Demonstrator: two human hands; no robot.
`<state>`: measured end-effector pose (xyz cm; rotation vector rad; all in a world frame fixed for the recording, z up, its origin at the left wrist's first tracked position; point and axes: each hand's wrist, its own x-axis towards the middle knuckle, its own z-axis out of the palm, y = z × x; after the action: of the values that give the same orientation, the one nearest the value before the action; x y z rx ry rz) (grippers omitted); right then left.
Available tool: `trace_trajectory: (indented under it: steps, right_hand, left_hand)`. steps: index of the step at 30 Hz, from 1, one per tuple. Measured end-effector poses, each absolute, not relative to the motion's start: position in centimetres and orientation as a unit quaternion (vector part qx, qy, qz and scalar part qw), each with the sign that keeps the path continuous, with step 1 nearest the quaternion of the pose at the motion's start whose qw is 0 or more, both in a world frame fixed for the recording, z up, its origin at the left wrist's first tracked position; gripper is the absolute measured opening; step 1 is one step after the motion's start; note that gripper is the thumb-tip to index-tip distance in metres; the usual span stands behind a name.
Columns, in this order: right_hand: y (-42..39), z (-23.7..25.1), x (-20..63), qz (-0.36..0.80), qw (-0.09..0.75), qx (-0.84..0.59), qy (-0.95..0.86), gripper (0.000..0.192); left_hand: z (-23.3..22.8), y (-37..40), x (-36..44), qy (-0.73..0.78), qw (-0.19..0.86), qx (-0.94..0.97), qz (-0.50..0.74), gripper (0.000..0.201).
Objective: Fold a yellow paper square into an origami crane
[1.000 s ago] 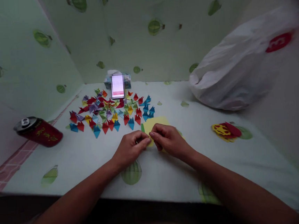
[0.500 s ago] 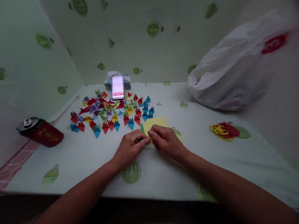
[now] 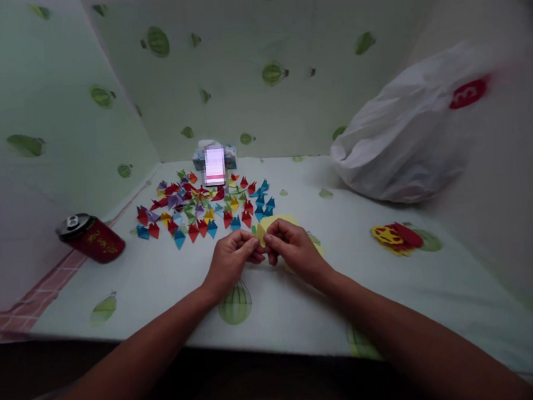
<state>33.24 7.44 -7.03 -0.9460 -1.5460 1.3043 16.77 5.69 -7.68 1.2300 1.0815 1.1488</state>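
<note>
My left hand (image 3: pixel 236 255) and my right hand (image 3: pixel 294 247) meet fingertip to fingertip above the table, both closed in a pinch. Between them stands a small folded piece of yellow paper (image 3: pixel 261 234), its lower part hidden by my fingers. Under and behind my right hand lie yellow paper sheets (image 3: pixel 280 222), with a bit of green at their left edge. Beyond my left hand spreads a group of small folded paper figures (image 3: pixel 202 229) in red, blue, yellow, purple and green.
A dark red drink can (image 3: pixel 97 240) stands at the left. Behind the figures, a lit phone (image 3: pixel 214 164) leans before a tissue box (image 3: pixel 230 156). At the right are a white plastic bag (image 3: pixel 397 145) and red and yellow paper cutouts (image 3: pixel 394 238).
The folded yellow paper now shows upright between my fingertips, where my hands covered it before. The view has shifted a little, so the surroundings sit lower in the picture.
</note>
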Motion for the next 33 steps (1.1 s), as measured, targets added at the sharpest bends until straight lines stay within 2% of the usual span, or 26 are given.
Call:
trace_trajectory:
  steps: [5, 9, 13, 17, 24, 29, 33]
  right_hand:
    - [6.7, -7.1, 33.0, 0.452, 0.463, -0.408, -0.644, 0.023]
    - [6.5, -6.8, 33.0, 0.409, 0.463, -0.407, -0.673, 0.023]
    - [7.0, -7.0, 33.0, 0.472, 0.454, -0.377, -0.654, 0.022]
    - [7.4, -7.3, 33.1, 0.561, 0.453, -0.327, -0.61, 0.028]
    - [6.8, -6.9, 32.9, 0.488, 0.472, -0.366, -0.637, 0.03]
    - [7.1, -6.6, 32.8, 0.565, 0.469, -0.327, -0.595, 0.029]
    - [6.9, -5.9, 32.7, 0.481, 0.475, -0.375, -0.635, 0.027]
  left_hand:
    - [-7.0, 5.3, 17.0, 0.496, 0.464, 0.555, 0.481, 0.021]
    - [-6.4, 5.1, 17.0, 0.494, 0.455, 0.567, 0.476, 0.02]
    - [-5.9, 5.0, 16.8, 0.492, 0.453, 0.581, 0.463, 0.021]
    - [-5.6, 4.8, 16.7, 0.466, 0.509, 0.563, 0.455, 0.025]
    - [-5.5, 5.3, 16.7, 0.462, 0.483, 0.571, 0.477, 0.023]
    - [-5.5, 5.7, 16.6, 0.431, 0.529, 0.541, 0.492, 0.026]
    - [-5.2, 6.0, 16.6, 0.415, 0.533, 0.552, 0.489, 0.025]
